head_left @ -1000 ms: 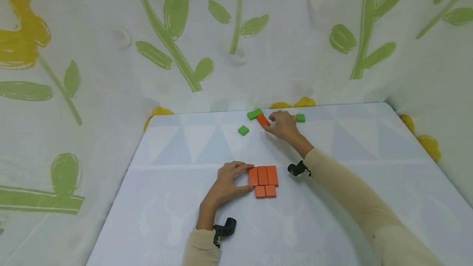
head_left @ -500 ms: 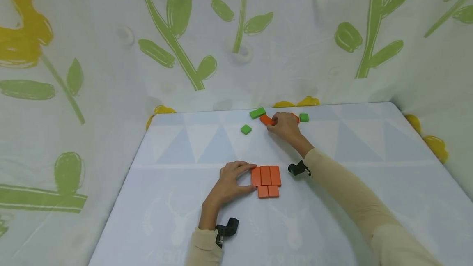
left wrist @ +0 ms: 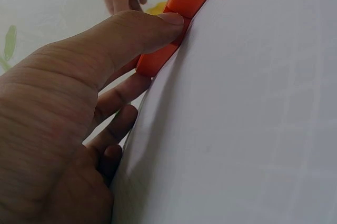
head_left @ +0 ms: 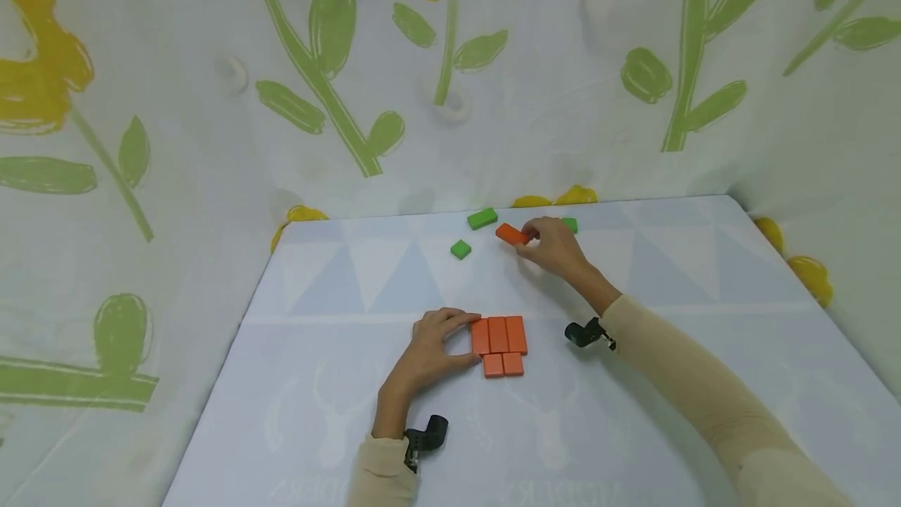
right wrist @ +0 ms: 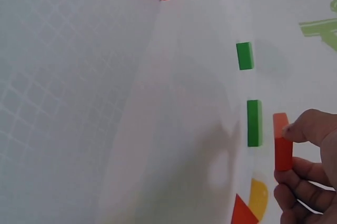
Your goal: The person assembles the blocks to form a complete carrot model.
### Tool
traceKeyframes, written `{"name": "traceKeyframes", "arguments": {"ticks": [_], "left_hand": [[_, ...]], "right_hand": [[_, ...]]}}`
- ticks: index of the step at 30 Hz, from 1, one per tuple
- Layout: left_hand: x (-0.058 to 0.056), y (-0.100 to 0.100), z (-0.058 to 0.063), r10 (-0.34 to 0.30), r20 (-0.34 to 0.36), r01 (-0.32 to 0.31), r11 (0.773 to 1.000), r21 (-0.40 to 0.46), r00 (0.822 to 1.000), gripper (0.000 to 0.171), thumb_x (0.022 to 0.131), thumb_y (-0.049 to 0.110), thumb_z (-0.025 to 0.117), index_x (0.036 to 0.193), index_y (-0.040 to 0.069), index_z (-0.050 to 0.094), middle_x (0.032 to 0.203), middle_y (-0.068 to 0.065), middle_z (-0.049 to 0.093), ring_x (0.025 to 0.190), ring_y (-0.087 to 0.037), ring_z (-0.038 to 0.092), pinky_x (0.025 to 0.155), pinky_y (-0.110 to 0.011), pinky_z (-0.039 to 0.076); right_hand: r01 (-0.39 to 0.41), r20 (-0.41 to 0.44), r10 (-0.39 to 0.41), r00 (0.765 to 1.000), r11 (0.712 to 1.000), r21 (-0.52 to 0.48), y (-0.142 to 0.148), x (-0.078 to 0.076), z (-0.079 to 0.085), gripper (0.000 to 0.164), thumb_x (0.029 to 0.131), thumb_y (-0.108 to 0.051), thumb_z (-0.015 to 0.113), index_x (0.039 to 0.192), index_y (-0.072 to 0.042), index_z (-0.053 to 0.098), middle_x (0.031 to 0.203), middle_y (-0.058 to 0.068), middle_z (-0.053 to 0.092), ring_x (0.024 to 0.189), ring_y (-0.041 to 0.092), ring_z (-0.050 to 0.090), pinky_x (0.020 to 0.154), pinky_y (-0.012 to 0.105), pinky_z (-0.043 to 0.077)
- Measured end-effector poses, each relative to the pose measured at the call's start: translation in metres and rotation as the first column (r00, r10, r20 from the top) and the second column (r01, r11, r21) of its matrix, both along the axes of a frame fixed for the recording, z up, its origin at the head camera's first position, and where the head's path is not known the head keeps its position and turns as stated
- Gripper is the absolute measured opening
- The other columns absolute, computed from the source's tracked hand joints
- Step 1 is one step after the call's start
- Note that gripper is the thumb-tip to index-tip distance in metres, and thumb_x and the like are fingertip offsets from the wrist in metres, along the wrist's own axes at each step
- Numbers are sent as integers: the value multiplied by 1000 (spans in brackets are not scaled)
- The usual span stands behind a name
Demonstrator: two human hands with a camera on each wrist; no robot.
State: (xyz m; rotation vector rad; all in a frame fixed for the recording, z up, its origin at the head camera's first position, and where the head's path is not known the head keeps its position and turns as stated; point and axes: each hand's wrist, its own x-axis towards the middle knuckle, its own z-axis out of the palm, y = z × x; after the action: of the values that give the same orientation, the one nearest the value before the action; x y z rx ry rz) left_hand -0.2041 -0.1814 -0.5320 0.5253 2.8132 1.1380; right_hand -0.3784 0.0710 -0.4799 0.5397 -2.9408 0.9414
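In the head view, my left hand (head_left: 429, 346) lies at the left side of a flat group of orange blocks. Its thumb and index finger span the two ends of the leftmost oblong block (head_left: 479, 336); the left wrist view has the thumb against the orange edge. Three oblong blocks stand side by side, with two square ones (head_left: 503, 364) below them. Farther back, my right hand (head_left: 559, 249) pinches another oblong orange block (head_left: 511, 235) between thumb and fingers. That block (right wrist: 283, 142) appears raised off the table in the right wrist view.
Near the back edge lie a green oblong block (head_left: 482, 218), a green square block (head_left: 461, 249) and another green square block (head_left: 569, 224), partly behind my right hand. One more orange block (right wrist: 244, 212) shows in the right wrist view. A flower-print cloth (head_left: 535, 124) rises behind the table.
My right hand has taken hold of the orange block beside the green oblong one and drawn it away to the right, toward me. My left hand stays at the orange group.
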Motion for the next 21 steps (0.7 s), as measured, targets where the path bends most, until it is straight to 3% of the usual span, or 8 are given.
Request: {"name": "traceKeyframes", "arguments": {"ticks": [8,14,21], "left_hand": [[1,1,0,12,12,-12,1000,-13,1000,57,86,41,77,139,32,58,135,6,53,129,-20,41,106,-49,28],[1,2,2,10,19,-10,1000,-2,1000,58,85,42,77,140,32,58,135,6,53,129,-20,40,106,-49,28],[0,2,2,10,21,-10,1000,1,1000,59,85,42,78,139,31,59,135,7,53,129,-18,40,107,-48,27]], "right_hand": [[-92,-4,92,996,995,-47,9,25,7,29,87,-19,75,111,-4,70,104,8,66,101,31,59,88,43,49],[-110,8,111,994,991,-80,11,48,19,30,86,-18,77,113,-6,70,105,6,66,105,33,58,90,46,50],[-149,-60,144,988,985,-87,15,65,26,30,86,-18,77,113,-8,70,105,4,66,104,32,57,91,49,49]]}}
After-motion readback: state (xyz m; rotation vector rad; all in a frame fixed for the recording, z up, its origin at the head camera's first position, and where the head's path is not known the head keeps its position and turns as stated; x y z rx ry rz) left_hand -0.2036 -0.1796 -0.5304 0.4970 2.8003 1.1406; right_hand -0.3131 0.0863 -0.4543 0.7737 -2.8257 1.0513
